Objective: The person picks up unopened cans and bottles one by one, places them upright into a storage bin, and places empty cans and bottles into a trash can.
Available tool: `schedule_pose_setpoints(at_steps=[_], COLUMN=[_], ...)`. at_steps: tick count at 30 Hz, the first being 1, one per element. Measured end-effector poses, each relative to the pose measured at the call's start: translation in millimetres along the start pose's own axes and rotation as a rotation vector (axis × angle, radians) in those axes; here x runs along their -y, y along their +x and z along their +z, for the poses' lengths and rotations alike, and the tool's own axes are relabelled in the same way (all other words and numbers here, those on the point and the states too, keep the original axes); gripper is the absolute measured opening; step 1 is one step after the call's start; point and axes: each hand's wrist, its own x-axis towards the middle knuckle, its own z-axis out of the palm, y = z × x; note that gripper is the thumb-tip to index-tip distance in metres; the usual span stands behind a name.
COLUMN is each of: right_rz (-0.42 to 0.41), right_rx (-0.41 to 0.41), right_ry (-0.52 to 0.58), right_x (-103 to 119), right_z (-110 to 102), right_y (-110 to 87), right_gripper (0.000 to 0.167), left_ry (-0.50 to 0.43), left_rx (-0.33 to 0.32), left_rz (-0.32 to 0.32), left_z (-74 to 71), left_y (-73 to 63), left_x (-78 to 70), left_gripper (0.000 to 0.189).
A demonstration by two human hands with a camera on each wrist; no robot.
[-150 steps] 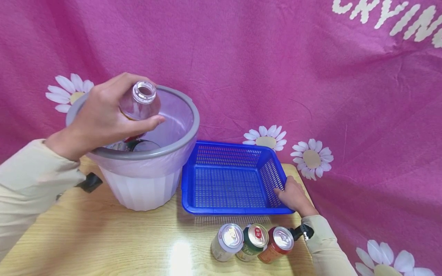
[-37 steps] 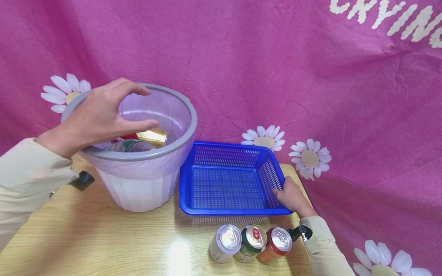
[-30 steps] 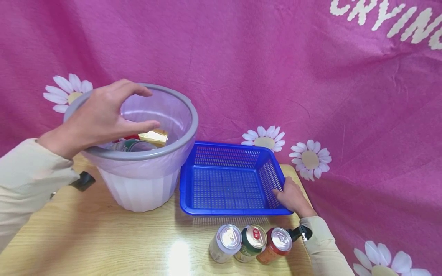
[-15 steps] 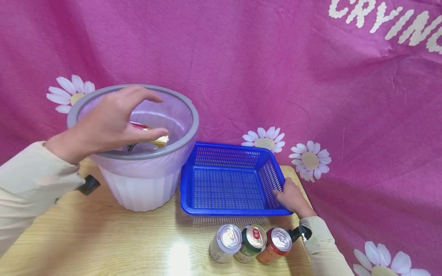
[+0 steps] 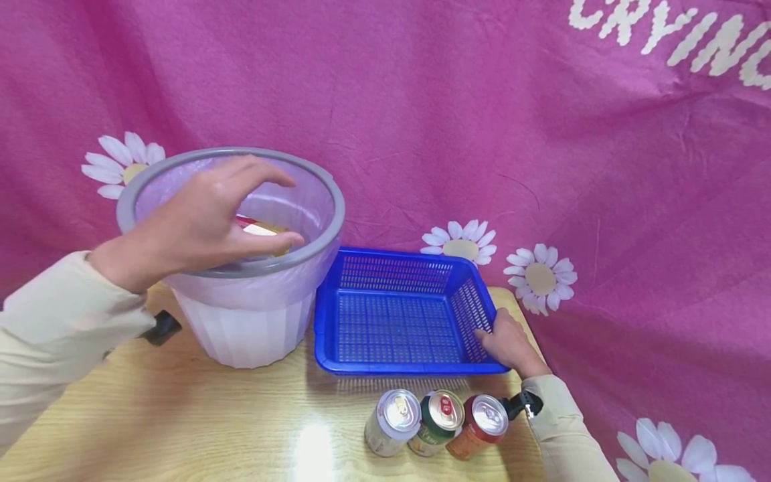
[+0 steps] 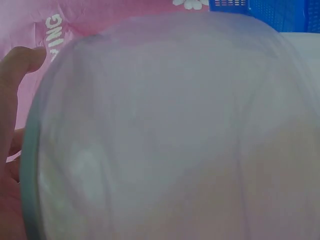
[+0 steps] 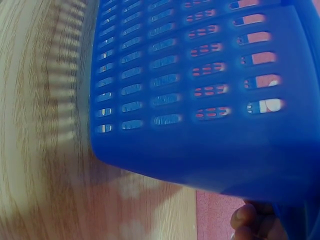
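Bin (image 5: 247, 338) under a spread left hand (image 5: 207, 217), basket (image 5: 415, 369) gripped by the right hand (image 5: 513, 343)

The bin stands on the table (image 5: 229, 422), just left of the basket: white and ribbed below, grey at the rim, with a sheer lilac liner (image 5: 259, 294) inside that also folds down over the outer wall. Within it shows a red-and-gold thing (image 5: 260, 229), partly hidden by the left hand, so its shape cannot be told. That hand hangs over the mouth, thumb and fingers wide apart. The basket is blue, with slotted walls and a gridded floor in full view. The right hand holds its right side, thumb inside, fingers curled at the rim. In front of the basket, a white can (image 5: 383, 436), a green can (image 5: 429, 438) and a red can (image 5: 468, 444) stand upright in a row. Behind hangs a pink cloth (image 5: 385, 120) with white daisies and letters
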Motion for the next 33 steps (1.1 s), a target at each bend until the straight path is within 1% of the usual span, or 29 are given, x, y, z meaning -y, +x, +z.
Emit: schedule_pose_setpoints(at_steps=[6, 11, 15, 24, 33], right_rz=[-0.014, -0.029, -0.027, -0.028, -0.020], right_rx=[-0.007, -0.022, -0.020, -0.017, -0.008], right_ry=[-0.007, -0.017, -0.020, -0.018, -0.014], right_x=[-1, -1, -1, -1, -2], right_z=[0, 1, 0, 0, 0], right_y=[0.3, 0.9, -0.4, -0.4, 0.7], right_gripper=[0.057, 0.056, 0.056, 0.056, 0.057], left_ry=[-0.009, -0.010, -0.016, -0.021, -0.050], left_rx=[-0.020, -0.026, -0.025, 0.024, 0.021], left_rz=[0.067, 0.088, 0.097, 0.094, 0.098], left_z=[6.5, 10.0, 12.2, 17.7, 26.9], left_y=[1.0, 1.4, 1.8, 1.0, -1.9], left_x=[-5.2, -10.0, -14.4, -22.2, -28.8], left_gripper=[0.059, 0.058, 0.056, 0.055, 0.057])
